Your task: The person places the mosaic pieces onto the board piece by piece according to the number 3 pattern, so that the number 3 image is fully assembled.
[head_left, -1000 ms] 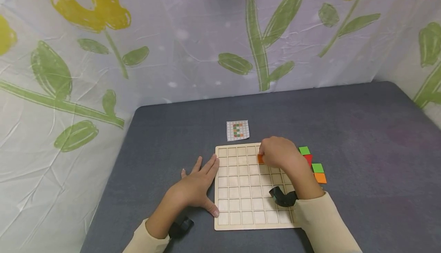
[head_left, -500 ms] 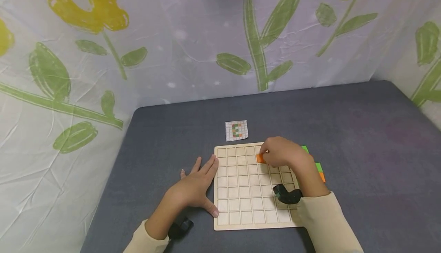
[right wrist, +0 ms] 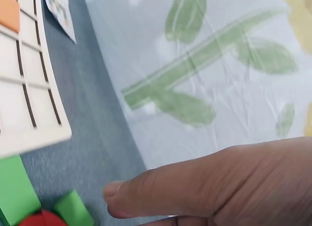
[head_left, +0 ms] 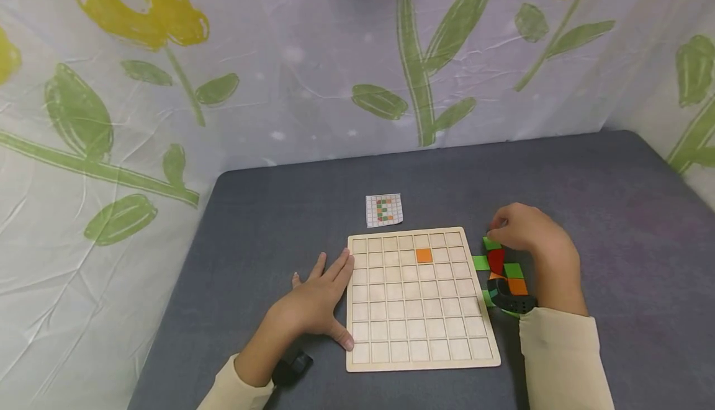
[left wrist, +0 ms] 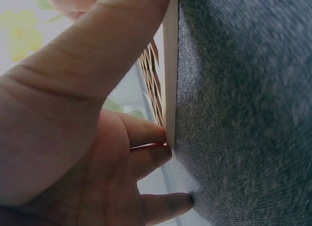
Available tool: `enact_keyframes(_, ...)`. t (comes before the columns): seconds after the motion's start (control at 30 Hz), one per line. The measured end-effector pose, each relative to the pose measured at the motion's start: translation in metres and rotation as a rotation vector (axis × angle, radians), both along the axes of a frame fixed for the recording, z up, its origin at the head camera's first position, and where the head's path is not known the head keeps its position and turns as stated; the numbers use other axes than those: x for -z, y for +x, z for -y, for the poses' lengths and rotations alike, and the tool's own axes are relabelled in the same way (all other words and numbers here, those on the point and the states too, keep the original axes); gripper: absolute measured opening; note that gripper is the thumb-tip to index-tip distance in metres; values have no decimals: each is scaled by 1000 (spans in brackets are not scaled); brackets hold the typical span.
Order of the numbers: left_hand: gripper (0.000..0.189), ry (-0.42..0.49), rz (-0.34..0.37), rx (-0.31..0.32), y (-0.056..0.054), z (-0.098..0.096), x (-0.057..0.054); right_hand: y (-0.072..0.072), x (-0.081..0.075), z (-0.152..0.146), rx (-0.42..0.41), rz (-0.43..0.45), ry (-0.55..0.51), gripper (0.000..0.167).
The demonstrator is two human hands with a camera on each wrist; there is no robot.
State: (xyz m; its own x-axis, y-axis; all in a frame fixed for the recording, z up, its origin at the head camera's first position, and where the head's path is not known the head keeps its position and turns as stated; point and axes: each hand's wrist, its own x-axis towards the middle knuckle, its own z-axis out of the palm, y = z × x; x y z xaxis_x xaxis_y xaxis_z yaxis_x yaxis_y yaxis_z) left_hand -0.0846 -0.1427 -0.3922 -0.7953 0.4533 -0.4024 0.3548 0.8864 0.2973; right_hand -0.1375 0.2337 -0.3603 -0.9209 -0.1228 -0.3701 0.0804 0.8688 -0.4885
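A wooden grid board (head_left: 398, 312) lies on the grey table, with one orange square tile (head_left: 424, 255) in a cell of its second row from the top. Along the board's left edge my left hand (head_left: 315, 303) rests with fingers spread; thumb and fingertips touch the edge, seen closer in the left wrist view. My right hand (head_left: 527, 230) is off the board's right side, just above a green tile (head_left: 492, 244) at the far end of a loose group. In the right wrist view its fingers (right wrist: 161, 192) hold nothing visible, and a small green tile (right wrist: 73, 209) lies apart from them.
A small paper card (head_left: 383, 210) printed with a coloured grid pattern lies beyond the board. Several more green, red (head_left: 495, 260) and orange (head_left: 517, 286) tiles lie right of the board, partly under the wrist camera (head_left: 511, 301). A flower-print curtain (head_left: 313, 87) hangs behind the table.
My right hand has let go of the orange tile, which stays in its cell, and has moved right to the loose tiles. The left hand keeps its place.
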Motion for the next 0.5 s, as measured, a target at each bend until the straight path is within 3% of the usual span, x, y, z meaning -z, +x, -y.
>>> enact_keyframes(0.17,148,13,-5,3,0,1,1,-1,7,-12,4,24,-15,32)
enact_keyframes(0.3,148,24,-1,5,1,2,0,-4,17,-18,13,53,-88,28)
enact_keyframes(0.5,148,16,3,4,1,2,-1,-6,26,-18,18,62,-108,35)
